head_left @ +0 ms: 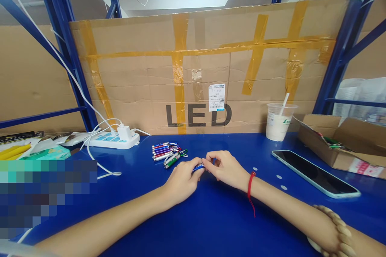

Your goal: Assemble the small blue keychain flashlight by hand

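Observation:
Near the middle of the blue tabletop, my left hand [182, 180] is closed around a small blue mini flashlight [198, 167], holding it between thumb and fingers. My right hand [224, 168] meets it from the other side, its fingertips pinched at the flashlight's right end. Those fingers cover that end, so its details are hidden. Just behind my left hand lies a pile of similar mini flashlights [163, 151] in blue, red, purple and silver, with small clips. A green mini flashlight [172, 160] rests at the front of the pile.
A white power strip [113, 140] with cables stands at back left. On the right are a phone [315, 172], a drink cup with a straw [278, 124] and an open cardboard box [340, 148]. Several small pale discs [279, 176] lie near my right forearm. A cardboard panel [135, 88] closes the back.

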Motion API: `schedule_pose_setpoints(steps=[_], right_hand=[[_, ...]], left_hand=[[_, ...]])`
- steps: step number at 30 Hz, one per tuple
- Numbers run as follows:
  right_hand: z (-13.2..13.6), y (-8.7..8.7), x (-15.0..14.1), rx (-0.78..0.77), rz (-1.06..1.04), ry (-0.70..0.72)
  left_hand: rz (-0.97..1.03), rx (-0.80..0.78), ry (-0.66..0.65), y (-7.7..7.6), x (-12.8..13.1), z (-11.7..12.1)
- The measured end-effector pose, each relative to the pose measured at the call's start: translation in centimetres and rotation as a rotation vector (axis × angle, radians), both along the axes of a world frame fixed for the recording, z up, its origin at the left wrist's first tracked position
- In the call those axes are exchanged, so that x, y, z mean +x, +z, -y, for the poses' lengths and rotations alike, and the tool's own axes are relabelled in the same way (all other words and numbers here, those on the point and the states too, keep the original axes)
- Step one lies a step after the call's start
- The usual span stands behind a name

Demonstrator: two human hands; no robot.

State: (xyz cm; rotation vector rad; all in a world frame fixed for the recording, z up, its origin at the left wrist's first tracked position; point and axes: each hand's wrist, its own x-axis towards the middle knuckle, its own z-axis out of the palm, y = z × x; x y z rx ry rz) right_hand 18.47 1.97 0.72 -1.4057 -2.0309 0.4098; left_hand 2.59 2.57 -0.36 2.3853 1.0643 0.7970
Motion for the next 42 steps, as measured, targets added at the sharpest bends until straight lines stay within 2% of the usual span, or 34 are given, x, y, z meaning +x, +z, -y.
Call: schedule_pose_setpoints(steps=[6, 12, 24, 30, 36, 42], right_hand=[[0.2, 0.4, 0.1, 0.084, 0.055, -0.053], [-0.4, 0.5, 0.5, 0.171, -0.115, -0.034], [-2.0, -0.2, 1.3, 0.025, -0.403, 0.204], [-2.1, -0.4, 1.6, -0.002, -0.367, 0.204], [-2.1, -0.9, 1.9, 0.092, -0.24, 0.154], [-1.7, -0.6, 1.7, 0.142, -0.152, 0.113]], left_hand=[[-0.004, -0.004, 0.004, 0.0, 0.0, 0.1], [0.067, -0.031, 0.022, -0.2, -0.1, -0.4], [0.049, -0.027, 0.012, -0.2, -0.1, -0.2], [-0.054, -0.018, 0.022, -0.2, -0.1, -0.1], [-0.11, 0.005, 0.04, -0.1, -0.1, 0.3], [-0.155, 0.013, 0.051, 0.1, -0.1, 0.5]])
